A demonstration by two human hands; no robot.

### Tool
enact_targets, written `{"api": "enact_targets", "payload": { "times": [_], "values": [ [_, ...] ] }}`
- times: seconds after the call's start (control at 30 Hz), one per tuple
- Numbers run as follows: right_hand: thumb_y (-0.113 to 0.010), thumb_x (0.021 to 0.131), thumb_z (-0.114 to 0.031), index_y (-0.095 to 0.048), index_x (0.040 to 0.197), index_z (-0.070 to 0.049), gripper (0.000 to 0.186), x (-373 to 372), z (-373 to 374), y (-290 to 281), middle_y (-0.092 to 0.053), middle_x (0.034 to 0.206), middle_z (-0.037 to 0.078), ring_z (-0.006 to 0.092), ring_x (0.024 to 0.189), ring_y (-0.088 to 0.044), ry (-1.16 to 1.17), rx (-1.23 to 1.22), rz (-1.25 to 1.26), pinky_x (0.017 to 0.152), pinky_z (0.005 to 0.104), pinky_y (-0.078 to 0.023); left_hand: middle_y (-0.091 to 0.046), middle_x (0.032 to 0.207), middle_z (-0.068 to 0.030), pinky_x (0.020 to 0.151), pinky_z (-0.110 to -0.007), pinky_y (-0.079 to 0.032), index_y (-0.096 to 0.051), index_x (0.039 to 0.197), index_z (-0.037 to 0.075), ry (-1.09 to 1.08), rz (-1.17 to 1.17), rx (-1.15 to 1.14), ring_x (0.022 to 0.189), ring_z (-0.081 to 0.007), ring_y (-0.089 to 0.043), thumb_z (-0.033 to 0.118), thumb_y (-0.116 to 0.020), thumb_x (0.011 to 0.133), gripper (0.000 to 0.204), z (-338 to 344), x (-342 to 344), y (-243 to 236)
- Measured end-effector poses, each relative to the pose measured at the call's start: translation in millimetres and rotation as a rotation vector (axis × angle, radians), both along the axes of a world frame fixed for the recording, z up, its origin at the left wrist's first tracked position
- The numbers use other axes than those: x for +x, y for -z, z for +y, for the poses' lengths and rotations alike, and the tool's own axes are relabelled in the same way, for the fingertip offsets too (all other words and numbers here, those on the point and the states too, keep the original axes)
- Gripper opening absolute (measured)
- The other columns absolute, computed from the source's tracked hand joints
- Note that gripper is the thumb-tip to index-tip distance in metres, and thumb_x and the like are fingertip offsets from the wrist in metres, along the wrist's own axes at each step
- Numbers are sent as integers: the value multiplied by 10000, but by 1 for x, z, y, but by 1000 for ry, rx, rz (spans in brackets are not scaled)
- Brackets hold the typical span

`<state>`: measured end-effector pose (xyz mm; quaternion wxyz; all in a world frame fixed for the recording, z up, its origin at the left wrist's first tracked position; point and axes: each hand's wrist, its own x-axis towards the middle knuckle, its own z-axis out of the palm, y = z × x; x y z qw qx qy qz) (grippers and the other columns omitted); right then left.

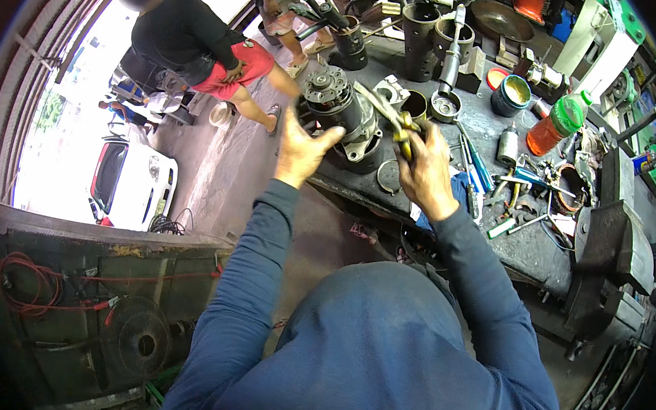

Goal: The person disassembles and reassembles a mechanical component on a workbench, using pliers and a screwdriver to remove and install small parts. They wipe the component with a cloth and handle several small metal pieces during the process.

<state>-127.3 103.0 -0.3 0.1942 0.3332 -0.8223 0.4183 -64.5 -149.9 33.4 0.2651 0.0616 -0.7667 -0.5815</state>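
Note:
A dark cylindrical electric motor (343, 115) stands on end near the left edge of the bench, a round studded plate on top and a pale metal flange at its side. My left hand (301, 149) is at the motor's near left side, fingers and thumb apart; whether it touches the casing I cannot tell. My right hand (429, 170) is closed round a yellow-handled tool (406, 138). The tool's long pale end (378, 105) points up and left toward the motor; its exact kind is unclear. Beneath the right hand lies a small round cap (389, 176).
The dark workbench (466, 112) carries metal cylinders (420, 39), an orange-red bottle (556, 127), a grease tub (511, 94) and scattered hand tools (526, 182). A bench vise (614, 243) stands at right. Left are a person in red shorts (190, 44) and a white car (133, 182).

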Motion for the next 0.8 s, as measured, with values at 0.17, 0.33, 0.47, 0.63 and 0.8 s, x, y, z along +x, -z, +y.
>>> {"api": "enact_targets", "payload": {
  "times": [0.17, 0.33, 0.47, 0.63, 0.8],
  "values": [
    [-729, 914, -155, -659, 1376, -97, 471, 20, 7, -11, -486, 1524, 247, 479, 1434, -427, 158, 297, 71, 1108, 746, -348, -636, 1394, -143, 1111, -377, -502, -562, 1463, -31, 168, 108, 164, 1243, -238, -640, 234, -652, 1043, 505, -41, -4, -43],
    [-701, 955, -158, -624, 1431, -115, 484, 19, 11, -41, -452, 1560, 241, 484, 1484, -376, 198, 478, 114, 1144, 792, -302, -708, 1296, -133, 1061, -335, -528, -666, 1355, -51, 350, 175, 176, 1177, -193, -678, 362, -491, 1128, 503, -52, -47, -57],
    [-702, 956, -158, -640, 1401, -111, 452, 22, 19, -51, -454, 1564, 232, 472, 1496, -370, 219, 521, 151, 1145, 787, -307, -735, 1288, -185, 1075, -396, -535, -687, 1298, -86, 484, 114, 86, 1202, -253, -696, 508, -434, 1097, 676, -39, -71, -64],
    [-675, 973, -194, -664, 1364, -104, 401, 33, 9, -61, -508, 1525, 241, 483, 1473, -417, 277, 562, 164, 1169, 775, -287, -779, 1042, -164, 860, -318, -609, -720, 1178, -98, 421, 148, 192, 892, -195, -748, 520, -405, 1124, 695, -24, -79, -60],
    [-669, 959, -178, -667, 1361, -101, 410, 49, 3, -77, -491, 1548, 245, 494, 1475, -417, 323, 647, 172, 1179, 792, -246, -767, 948, -129, 763, -292, -616, -737, 1112, -82, 343, 102, 256, 794, -176, -739, 515, -394, 1131, 690, -14, -78, -64]
  ]
}}
